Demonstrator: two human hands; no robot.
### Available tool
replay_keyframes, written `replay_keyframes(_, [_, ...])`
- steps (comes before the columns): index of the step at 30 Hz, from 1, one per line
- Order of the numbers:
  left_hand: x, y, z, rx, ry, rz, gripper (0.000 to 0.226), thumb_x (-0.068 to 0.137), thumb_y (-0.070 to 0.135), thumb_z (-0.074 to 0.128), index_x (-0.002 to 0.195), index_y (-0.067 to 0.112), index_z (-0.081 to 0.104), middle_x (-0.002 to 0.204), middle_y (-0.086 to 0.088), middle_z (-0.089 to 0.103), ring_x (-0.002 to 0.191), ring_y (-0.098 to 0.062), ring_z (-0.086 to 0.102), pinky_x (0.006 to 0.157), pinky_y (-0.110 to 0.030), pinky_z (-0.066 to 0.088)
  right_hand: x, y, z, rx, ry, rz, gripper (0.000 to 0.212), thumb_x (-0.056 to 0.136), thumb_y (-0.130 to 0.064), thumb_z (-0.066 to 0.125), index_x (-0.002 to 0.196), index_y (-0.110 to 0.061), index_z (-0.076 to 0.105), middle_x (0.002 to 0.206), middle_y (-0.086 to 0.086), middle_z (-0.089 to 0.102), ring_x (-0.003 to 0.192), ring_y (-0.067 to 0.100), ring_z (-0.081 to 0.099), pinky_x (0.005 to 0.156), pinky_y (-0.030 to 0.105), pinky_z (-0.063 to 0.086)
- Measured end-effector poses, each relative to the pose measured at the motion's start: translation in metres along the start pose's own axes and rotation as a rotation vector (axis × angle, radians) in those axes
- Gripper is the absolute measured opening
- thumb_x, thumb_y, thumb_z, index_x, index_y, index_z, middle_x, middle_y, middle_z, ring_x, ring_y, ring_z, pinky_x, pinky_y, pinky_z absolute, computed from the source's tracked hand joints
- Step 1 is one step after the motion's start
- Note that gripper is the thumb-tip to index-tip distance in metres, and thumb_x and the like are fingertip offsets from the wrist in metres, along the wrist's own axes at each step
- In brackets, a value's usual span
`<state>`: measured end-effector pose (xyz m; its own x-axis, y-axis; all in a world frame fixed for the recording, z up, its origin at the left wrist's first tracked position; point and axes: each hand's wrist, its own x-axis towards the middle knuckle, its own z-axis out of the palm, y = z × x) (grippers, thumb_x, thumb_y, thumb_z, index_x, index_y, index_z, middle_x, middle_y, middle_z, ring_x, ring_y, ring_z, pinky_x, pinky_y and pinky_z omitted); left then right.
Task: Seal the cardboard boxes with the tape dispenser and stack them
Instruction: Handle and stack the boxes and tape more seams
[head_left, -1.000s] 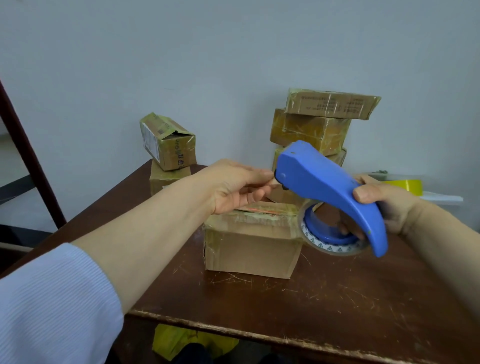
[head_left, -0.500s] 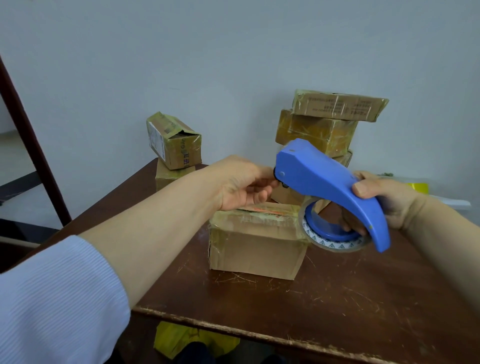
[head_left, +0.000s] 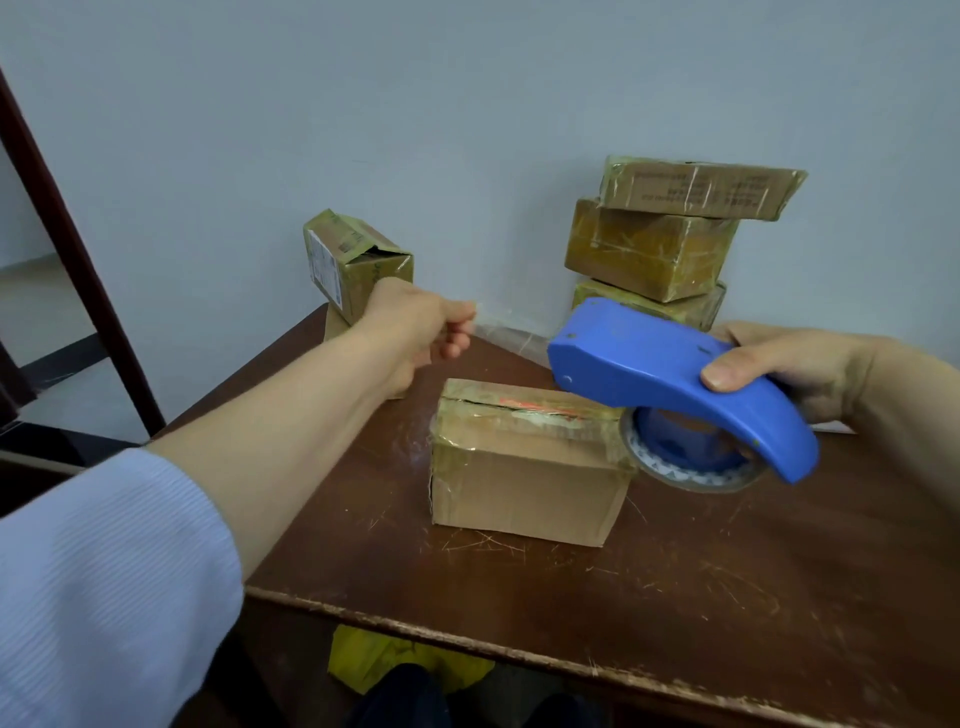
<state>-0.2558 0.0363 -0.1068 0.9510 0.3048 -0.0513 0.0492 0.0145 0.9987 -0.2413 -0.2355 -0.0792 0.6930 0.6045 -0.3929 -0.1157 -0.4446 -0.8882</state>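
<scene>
A small cardboard box (head_left: 524, 483) sits in the middle of the brown table (head_left: 649, 597), its top seam showing a slit and old tape. My right hand (head_left: 795, 364) grips the blue tape dispenser (head_left: 670, 374) just above the box's right end, with the tape roll (head_left: 691, 457) beneath it. My left hand (head_left: 415, 327) pinches the end of a clear tape strip (head_left: 506, 330) stretched from the dispenser's nose out to the left, above the box's far side.
A stack of three taped boxes (head_left: 649, 249) stands against the wall at the back right. Two more boxes (head_left: 353, 265) are stacked at the back left corner, partly behind my left hand. A dark wooden post (head_left: 78, 249) rises at the left.
My left hand has pulled away from the dispenser's nose to the left, drawing out a strip of clear tape. The dispenser has stayed over the box's right end.
</scene>
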Motion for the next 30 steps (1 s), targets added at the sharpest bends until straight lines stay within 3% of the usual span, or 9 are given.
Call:
replay_keyframes(8, [0.005,-0.016,-0.001,-0.043,0.037,-0.021,0.009,0.087,0.002,0.064,0.081,-0.004,0.062,0.060,-0.008,0.056,0.037,-0.008,0.049,0.038,-0.016,0.042,0.006,-0.014,-0.010,-0.121,-0.022,0.109,0.072,0.002,-0.029,0.095,0.063,0.001,0.071,0.055,0.020,0.061,0.039,0.027,0.059,0.036,0.033,0.050])
replay_keyframes(12, [0.012,-0.024,-0.020,-0.065,0.178,-0.037,0.009,0.088,0.004,0.065,0.083,-0.003,0.063,0.062,-0.007,0.057,0.037,-0.008,0.049,0.038,-0.016,0.043,0.007,-0.019,-0.026,-0.206,-0.002,0.138,0.071,-0.001,-0.032,0.094,0.059,0.000,0.072,0.053,0.020,0.061,0.038,0.026,0.058,0.035,0.030,0.048])
replay_keyframes(15, [0.013,-0.034,-0.031,-0.013,0.193,-0.052,0.010,0.089,0.006,0.064,0.089,-0.004,0.064,0.063,-0.007,0.058,0.037,-0.008,0.050,0.038,-0.016,0.044,0.013,-0.018,-0.038,-0.295,0.012,0.191,0.074,0.000,-0.035,0.094,0.061,0.001,0.072,0.057,0.021,0.063,0.041,0.025,0.059,0.037,0.030,0.049])
replay_keyframes(30, [0.007,-0.076,-0.045,-0.010,0.334,-0.104,0.010,0.086,0.008,0.067,0.078,0.001,0.066,0.063,-0.007,0.062,0.037,-0.007,0.049,0.038,-0.015,0.043,0.058,-0.039,-0.030,-0.571,-0.061,0.324,0.088,0.008,-0.045,0.093,0.078,0.003,0.070,0.069,0.021,0.065,0.049,0.026,0.061,0.045,0.029,0.051])
